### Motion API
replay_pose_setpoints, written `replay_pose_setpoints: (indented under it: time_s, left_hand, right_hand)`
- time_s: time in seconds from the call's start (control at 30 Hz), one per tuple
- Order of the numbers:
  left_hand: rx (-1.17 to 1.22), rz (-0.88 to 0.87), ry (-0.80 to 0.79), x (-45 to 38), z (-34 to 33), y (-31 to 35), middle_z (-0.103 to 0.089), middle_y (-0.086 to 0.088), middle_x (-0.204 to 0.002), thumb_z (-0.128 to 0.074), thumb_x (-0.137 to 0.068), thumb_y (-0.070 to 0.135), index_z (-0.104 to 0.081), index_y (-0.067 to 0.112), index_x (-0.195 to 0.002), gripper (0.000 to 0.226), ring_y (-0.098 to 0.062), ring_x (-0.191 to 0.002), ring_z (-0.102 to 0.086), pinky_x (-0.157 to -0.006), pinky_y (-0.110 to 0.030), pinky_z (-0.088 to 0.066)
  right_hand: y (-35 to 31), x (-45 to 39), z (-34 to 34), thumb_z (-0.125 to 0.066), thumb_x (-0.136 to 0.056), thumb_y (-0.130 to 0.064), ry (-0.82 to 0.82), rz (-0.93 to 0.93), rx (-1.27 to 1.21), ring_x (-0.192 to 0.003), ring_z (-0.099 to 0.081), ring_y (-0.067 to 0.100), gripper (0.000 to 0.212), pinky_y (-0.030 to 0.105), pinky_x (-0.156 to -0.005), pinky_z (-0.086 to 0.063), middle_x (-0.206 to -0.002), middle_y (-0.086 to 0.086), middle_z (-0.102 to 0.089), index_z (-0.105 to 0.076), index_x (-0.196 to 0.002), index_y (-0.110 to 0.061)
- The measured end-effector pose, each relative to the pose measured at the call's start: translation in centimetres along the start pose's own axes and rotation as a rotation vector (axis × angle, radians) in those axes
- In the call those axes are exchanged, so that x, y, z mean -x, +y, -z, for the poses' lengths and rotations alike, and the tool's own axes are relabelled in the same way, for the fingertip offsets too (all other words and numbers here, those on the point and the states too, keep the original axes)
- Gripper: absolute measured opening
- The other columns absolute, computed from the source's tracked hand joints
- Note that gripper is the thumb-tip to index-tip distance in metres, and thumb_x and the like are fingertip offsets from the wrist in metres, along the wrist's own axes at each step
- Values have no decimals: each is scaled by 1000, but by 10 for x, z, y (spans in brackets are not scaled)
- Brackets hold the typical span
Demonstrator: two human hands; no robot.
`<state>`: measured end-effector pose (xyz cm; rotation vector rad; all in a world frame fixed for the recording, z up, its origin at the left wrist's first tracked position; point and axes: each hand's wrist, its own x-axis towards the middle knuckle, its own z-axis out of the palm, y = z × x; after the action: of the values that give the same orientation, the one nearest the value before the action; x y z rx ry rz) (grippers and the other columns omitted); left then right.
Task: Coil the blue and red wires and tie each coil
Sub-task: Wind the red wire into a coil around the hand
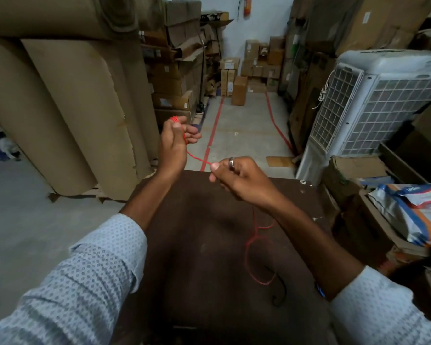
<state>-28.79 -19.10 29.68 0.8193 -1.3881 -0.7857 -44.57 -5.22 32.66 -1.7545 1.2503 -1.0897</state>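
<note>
A thin red wire [250,247] lies in loose loops on the dark brown table [209,257]. My left hand [176,143] is raised beyond the table's far edge, with several turns of the red wire wound around its fingers. From there the wire runs taut down to my right hand [237,178], which pinches it between thumb and forefinger above the table's far edge. Behind my right wrist the wire drops to the loops on the table. A bit of blue [320,291] shows under my right forearm; I cannot tell whether it is the blue wire.
A short black curved piece [280,287] lies on the table near the red loops. Large brown paper rolls [67,108] stand at the left. A white air cooler [373,103] and boxes with printed bags [408,210] crowd the right. Stacked cartons line the aisle ahead.
</note>
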Motion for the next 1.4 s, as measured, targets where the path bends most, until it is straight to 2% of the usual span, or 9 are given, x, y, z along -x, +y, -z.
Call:
replay_pose_setpoints:
  time_s: [0.17,0.33,0.4,0.5,0.6,0.83,0.97,1.17,1.4]
  left_hand:
    - [-140,7,-143,25,-2,-7,-69,-5,-86,-30,-107,37,-57,19,-115,33,-20,-74,-67,-64,-29,-50]
    - [60,89,-326,61,-19,16,-60,-7,-67,-34,-103,31,-62,12,-99,34,-16,-47,-50,-48,-20,-38]
    - [137,85,-390,70,-23,29,-56,-4,-62,-34,-103,28,-61,10,-95,34,-14,-44,-45,-45,-21,-36]
    - [276,99,-437,76,-26,50,-50,0,-59,-34,-104,25,-58,8,-92,32,-12,-44,-39,-44,-23,-32]
    - [386,98,-386,66,-25,70,-51,0,-60,-30,-109,21,-56,7,-95,33,-13,-45,-42,-46,-23,-35]
    - [476,41,-122,15,-16,76,-67,-8,-81,-33,-106,20,-54,3,-114,28,-23,-71,-65,-68,-33,-51]
    - [223,21,-8,-1,-11,53,-67,-10,-89,-36,-102,27,-51,9,-119,29,-26,-80,-68,-74,-37,-54]
    - [-506,-315,-367,32,-4,39,-64,-3,-89,-33,-108,19,-55,8,-114,25,-10,-77,-62,-71,-36,-52]
    - [-395,-124,-534,45,4,49,-55,2,-63,-38,-105,22,-59,17,-73,39,-11,-56,-49,-56,-31,-37]
  right_hand:
    - [-39,-6,26,-55,-103,-19,102,132,-68,-41,-32,0,26,14,-41,-26,-54,-3,-42,-68,-83,-8]
    - [-42,-42,53,-53,-104,-22,326,198,-19,-43,-33,0,30,13,-46,-28,-51,-12,-44,-69,-88,-3]
    - [-30,-58,61,-54,-103,-25,398,170,6,-45,-33,2,31,18,-47,-29,-56,0,-42,-70,-89,-2]
    - [-8,-72,62,-56,-102,-25,431,110,13,-41,-38,0,28,15,-46,-30,-52,-13,-46,-70,-89,-4]
    - [17,-71,48,-57,-102,-24,391,49,-11,-36,-34,0,28,12,-41,-26,-41,-15,-42,-69,-86,-5]
    - [38,-36,-5,-52,-104,-28,119,-20,-61,-41,-37,2,33,15,-41,-28,-56,2,-46,-68,-82,-10]
    - [16,-20,-7,-52,-104,-25,46,24,-109,-43,-33,7,31,20,-42,-24,-56,2,-43,-69,-84,-8]
    - [-18,-17,24,-61,-97,-14,30,42,-43,-38,-31,7,25,18,-40,-24,-49,0,-42,-71,-82,3]
    - [-9,-29,56,-69,-93,-13,178,46,34,-41,-45,-1,18,10,-45,-32,-46,-17,-54,-72,-88,4]
